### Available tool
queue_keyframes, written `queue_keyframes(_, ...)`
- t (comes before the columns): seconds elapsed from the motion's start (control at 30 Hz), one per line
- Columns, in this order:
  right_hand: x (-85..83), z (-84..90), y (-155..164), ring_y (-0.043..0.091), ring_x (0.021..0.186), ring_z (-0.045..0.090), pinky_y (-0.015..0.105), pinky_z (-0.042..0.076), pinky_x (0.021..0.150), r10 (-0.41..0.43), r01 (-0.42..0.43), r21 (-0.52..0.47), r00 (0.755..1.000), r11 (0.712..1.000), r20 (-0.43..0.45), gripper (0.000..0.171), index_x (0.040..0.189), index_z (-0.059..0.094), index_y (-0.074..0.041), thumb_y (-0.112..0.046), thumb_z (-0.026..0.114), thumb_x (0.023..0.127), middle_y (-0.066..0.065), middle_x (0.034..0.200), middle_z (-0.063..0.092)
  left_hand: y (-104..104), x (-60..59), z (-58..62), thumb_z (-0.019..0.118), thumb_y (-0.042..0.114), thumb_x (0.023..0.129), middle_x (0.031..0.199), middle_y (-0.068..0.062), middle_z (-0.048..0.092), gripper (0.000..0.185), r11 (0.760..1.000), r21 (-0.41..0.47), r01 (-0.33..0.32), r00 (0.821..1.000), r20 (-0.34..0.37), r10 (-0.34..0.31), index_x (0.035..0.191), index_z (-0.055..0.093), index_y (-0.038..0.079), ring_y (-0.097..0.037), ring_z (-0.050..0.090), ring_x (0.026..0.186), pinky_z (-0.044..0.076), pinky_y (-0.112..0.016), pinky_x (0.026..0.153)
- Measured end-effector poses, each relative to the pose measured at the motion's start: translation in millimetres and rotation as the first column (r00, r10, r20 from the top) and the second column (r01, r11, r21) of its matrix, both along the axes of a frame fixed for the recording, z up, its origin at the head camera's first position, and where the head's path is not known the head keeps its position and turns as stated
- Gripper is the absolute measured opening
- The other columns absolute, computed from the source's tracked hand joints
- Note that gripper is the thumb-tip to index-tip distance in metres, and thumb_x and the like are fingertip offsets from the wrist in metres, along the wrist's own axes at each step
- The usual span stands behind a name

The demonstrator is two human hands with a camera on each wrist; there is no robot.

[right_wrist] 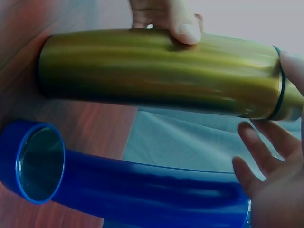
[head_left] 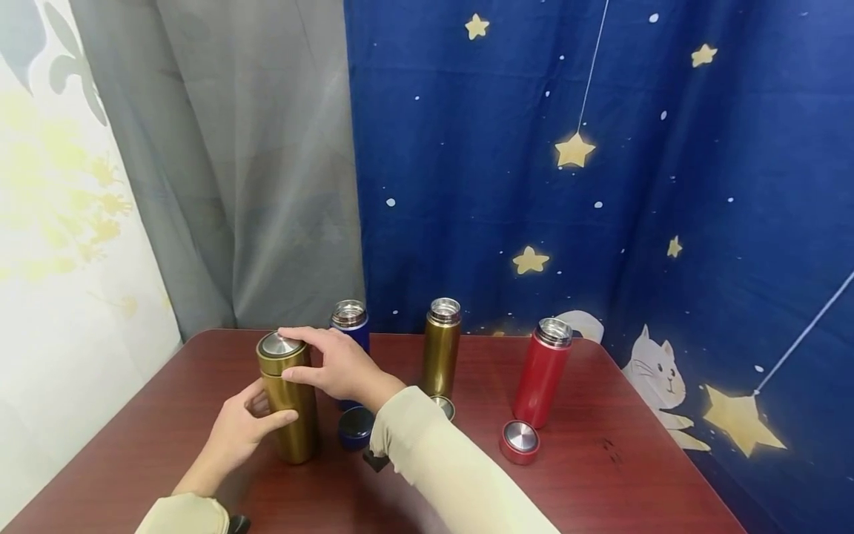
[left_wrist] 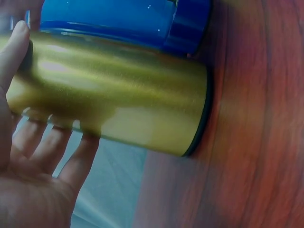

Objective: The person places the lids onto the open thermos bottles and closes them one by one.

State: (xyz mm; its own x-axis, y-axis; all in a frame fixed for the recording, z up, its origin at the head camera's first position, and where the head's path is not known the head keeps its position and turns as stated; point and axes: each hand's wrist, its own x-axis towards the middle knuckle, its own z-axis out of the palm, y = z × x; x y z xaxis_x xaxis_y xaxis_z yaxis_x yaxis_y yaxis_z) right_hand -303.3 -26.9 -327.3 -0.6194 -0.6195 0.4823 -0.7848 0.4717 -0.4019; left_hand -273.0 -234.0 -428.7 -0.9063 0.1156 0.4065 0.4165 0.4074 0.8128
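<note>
The left hand [head_left: 240,430] wraps the body of the gold flask [head_left: 288,404], thumb in front and fingers behind, a firm grip round its lower half. The right hand [head_left: 336,363] curls over the cap [head_left: 280,345], thumb on the near side and fingers across the top, so both hands hold this one flask. It stands upright on the counter [head_left: 600,475], near the front left. The cap already sits on the neck; whether it is screwed tight cannot be told.

Just behind stands a blue flask [head_left: 350,320], open, with its blue lid [head_left: 356,428] lying beside the capped one. Further right stand a second gold flask [head_left: 442,348] and a red flask [head_left: 543,373], both open, the red lid [head_left: 520,442] lying in front. By my judgement one of four is capped and three remain.
</note>
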Motion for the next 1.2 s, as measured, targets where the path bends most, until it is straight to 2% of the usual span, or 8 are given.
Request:
queue_keyframes(0.2,5.3,-3.7,-8,0.003,0.096,0.051,0.014,0.039,0.083,-0.142,0.147,0.015,0.975,0.989,-0.170,0.060,0.135,0.056,-0.027,-0.052,0.072,0.082,-0.011,0.111,0.063,5,4.8,-0.9,0.081,0.018,0.081,0.119,-0.021,0.064,0.070,0.997,0.001,-0.074,0.997,-0.011,0.074,0.140,0.047,-0.001,0.003,0.061,0.095,0.050,-0.015,0.076)
queue_keyframes(0.37,8.6,-3.9,-13,0.006,0.110,0.051,0.023,0.039,0.097,-0.188,0.197,0.040,0.969,0.980,-0.161,0.059,0.132,0.053,-0.024,-0.055,0.068,0.085,-0.009,0.119,0.060,6,4.6,-2.3,0.081,0.016,0.080,0.117,-0.020,0.065,0.070,0.997,0.008,-0.075,0.997,-0.029,0.075,0.140,0.048,-0.001,0.001,0.062,0.094,0.050,-0.015,0.075)
queue_keyframes(0.5,8.4,-1.3,-10,0.010,0.120,0.046,0.023,0.039,0.097,-0.100,0.100,-0.019,0.995,0.995,0.013,0.053,0.132,0.050,-0.021,-0.043,0.070,0.088,-0.004,0.127,0.058,3,2.8,-2.3,0.080,0.017,0.082,0.118,-0.020,0.065,0.069,1.000,0.003,-0.029,1.000,-0.003,0.029,0.140,0.047,0.000,0.000,0.062,0.096,0.051,-0.018,0.076)
queue_keyframes(0.6,4.6,1.8,-7,0.007,0.118,0.047,0.020,0.040,0.095,0.016,-0.001,-0.105,0.990,0.994,0.140,0.049,0.131,0.049,-0.018,-0.028,0.070,0.088,-0.003,0.130,0.055,-1,-0.4,-2.1,0.079,0.014,0.083,0.122,-0.022,0.062,0.069,0.998,0.020,0.052,0.999,0.015,-0.052,0.141,0.045,-0.002,-0.002,0.062,0.099,0.052,-0.021,0.078)
queue_keyframes(0.8,-5.0,2.1,1,0.000,0.111,0.053,0.020,0.043,0.094,0.271,-0.202,-0.233,0.909,0.951,0.315,0.062,0.145,0.045,-0.015,-0.008,0.067,0.088,-0.004,0.140,0.051,-8,-6.7,-2.8,0.076,0.006,0.083,0.124,-0.027,0.059,0.065,0.984,0.048,0.169,0.985,0.015,-0.170,0.139,0.044,-0.007,-0.003,0.061,0.103,0.053,-0.024,0.079)
queue_keyframes(0.93,-8.1,0.6,5,0.003,0.107,0.058,0.020,0.046,0.091,0.326,-0.225,-0.281,0.860,0.933,0.393,0.061,0.146,0.047,-0.018,-0.008,0.067,0.090,-0.005,0.139,0.053,-9,-8.0,-2.8,0.076,0.006,0.083,0.124,-0.028,0.059,0.065,0.981,0.049,0.187,0.982,0.018,-0.188,0.138,0.044,-0.007,-0.004,0.062,0.103,0.054,-0.026,0.078)
queue_keyframes(1.03,-9.1,1.6,6,0.004,0.105,0.059,0.020,0.047,0.088,0.302,-0.208,-0.268,0.872,0.941,0.385,0.059,0.145,0.049,-0.020,-0.013,0.069,0.090,-0.007,0.136,0.055,-9,-8.2,-1.7,0.076,0.006,0.083,0.124,-0.027,0.059,0.065,0.982,0.048,0.182,0.983,0.013,-0.183,0.138,0.044,-0.007,-0.005,0.062,0.102,0.054,-0.026,0.078)
queue_keyframes(1.2,-9.1,1.1,5,-0.001,0.110,0.053,0.017,0.044,0.090,0.193,-0.143,-0.189,0.941,0.972,0.279,0.057,0.140,0.055,-0.025,-0.024,0.075,0.086,-0.013,0.132,0.058,-7,-7.2,-2.2,0.078,0.010,0.083,0.125,-0.026,0.059,0.067,0.988,0.051,0.145,0.989,0.028,-0.146,0.139,0.044,-0.005,-0.004,0.062,0.103,0.053,-0.024,0.079)
